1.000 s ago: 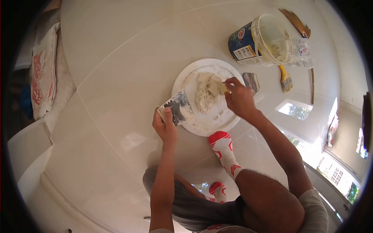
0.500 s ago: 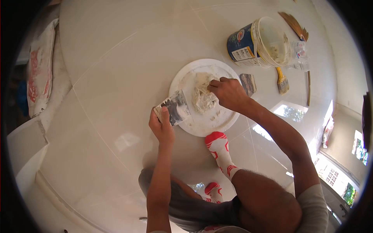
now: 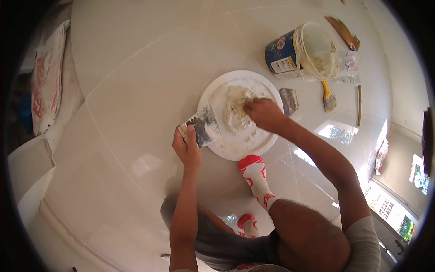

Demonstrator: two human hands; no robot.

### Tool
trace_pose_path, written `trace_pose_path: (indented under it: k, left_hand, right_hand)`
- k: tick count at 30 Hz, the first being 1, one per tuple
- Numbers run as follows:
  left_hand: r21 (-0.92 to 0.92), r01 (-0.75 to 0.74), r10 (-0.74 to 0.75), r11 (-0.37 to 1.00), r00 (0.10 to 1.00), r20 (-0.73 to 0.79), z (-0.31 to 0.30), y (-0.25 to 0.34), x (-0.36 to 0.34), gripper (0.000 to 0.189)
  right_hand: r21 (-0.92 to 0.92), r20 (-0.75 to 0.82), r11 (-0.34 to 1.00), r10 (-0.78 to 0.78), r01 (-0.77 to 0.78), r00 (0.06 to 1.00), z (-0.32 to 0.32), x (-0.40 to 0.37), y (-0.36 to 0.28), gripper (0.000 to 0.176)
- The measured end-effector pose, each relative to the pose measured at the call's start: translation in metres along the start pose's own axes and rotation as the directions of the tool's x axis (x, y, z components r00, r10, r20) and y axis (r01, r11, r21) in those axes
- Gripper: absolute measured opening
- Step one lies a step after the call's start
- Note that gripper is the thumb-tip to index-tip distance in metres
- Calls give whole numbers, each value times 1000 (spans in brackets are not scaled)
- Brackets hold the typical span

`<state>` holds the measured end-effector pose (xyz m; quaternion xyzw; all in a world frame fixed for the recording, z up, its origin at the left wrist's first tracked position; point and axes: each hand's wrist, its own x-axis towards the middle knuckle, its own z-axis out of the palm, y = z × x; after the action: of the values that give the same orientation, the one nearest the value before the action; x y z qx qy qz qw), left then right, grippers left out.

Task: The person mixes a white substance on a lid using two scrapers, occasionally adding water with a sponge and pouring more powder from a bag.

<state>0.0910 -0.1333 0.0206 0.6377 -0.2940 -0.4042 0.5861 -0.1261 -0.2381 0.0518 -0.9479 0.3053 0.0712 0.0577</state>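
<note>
In the head view, my left hand grips a wide, flat scraper, thumb on top. Its blade is smeared with dark and white paste, and its corner reaches over the left rim of a round white lid. On the lid lies a rough heap of whitish putty with crumbs below it. My right hand is at the right side of the heap, fingers closed and pointing down. A small yellowish bit shows at its fingertips, but what it pinches is hidden.
A blue and white paint bucket lies tilted beyond the lid. Near it are a dark, stained block, a yellow-handled paintbrush, a clear plastic bottle and a broom. A printed sack stands at left. My socked foot is close to the lid.
My right hand has moved slightly down along the heap, and its fingers have turned more downward. The left hand and scraper have stayed nearly in place.
</note>
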Motion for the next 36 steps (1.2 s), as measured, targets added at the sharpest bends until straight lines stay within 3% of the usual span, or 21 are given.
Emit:
trace_pose_path:
  k: [2,5,6,8,10,12,14,15,16,18,19,21,23,24,26,27,29,32,36]
  left_hand:
    - [-12,2,-2,1000,1000,-16,4,0,3,25]
    - [-33,41,-41,999,999,8,1,0,1,25]
    - [-61,54,-52,997,998,24,0,2,-2,25]
    - [-56,27,-27,998,1000,7,4,1,3,26]
    - [-35,34,-35,999,999,-14,2,-3,1,26]
    - [-43,52,-52,998,999,9,-1,-2,-2,26]
    - [-37,29,-29,999,1000,-6,3,0,1,24]
    - [-22,25,-25,999,999,-24,3,1,0,22]
    - [-21,23,-24,1000,999,-29,2,0,0,22]
    - [-29,8,-9,1000,999,-32,1,-3,0,22]
    - [-28,22,-23,999,999,-32,0,-4,-4,22]
    - [-12,57,-57,998,998,-13,1,-1,-1,27]
    - [24,41,-41,999,999,-15,1,-1,-2,26]
    - [55,25,-24,998,999,-29,4,-1,-2,25]
    - [19,30,-29,999,999,-23,4,-3,-1,25]
    - [2,30,-30,1000,999,-32,1,-4,-1,25]
    - [-18,35,-36,999,998,-50,0,-4,-1,24]
    - [-29,23,-25,999,997,-68,-3,1,2,24]
    - [-41,24,-26,999,998,-54,-3,-2,2,25]
  right_hand:
    - [21,237,1000,-22,17,971,-7,3,10,16]
    - [106,116,982,143,-155,983,-34,15,16,28]
    - [115,126,981,140,-155,982,-23,9,8,28]
    - [-14,280,1000,-20,25,960,-13,10,2,30]
    - [98,212,991,65,-87,975,-29,11,18,26]
    - [50,204,995,72,-83,976,-17,6,15,25]
    - [-25,305,999,-22,31,952,-13,4,3,26]
    - [13,246,999,-33,31,969,-19,8,10,26]
    - [50,316,998,14,-32,949,-26,9,18,27]
    - [31,193,999,-12,6,981,-41,21,23,23]
    - [37,206,999,-14,6,979,-43,29,24,23]
    - [3,23,983,-182,182,983,-44,61,28,15]
    - [9,2,950,-312,312,950,-35,91,28,11]
    - [1,14,954,-300,300,954,-31,100,28,11]
    - [-27,228,963,-254,267,940,-21,105,34,18]
    - [-31,245,963,-252,268,936,-16,95,46,18]
    - [114,149,982,-168,152,974,-12,73,74,24]
    - [162,284,979,77,-127,956,-11,33,89,24]
    - [234,242,808,490,-541,837,8,-30,94,22]
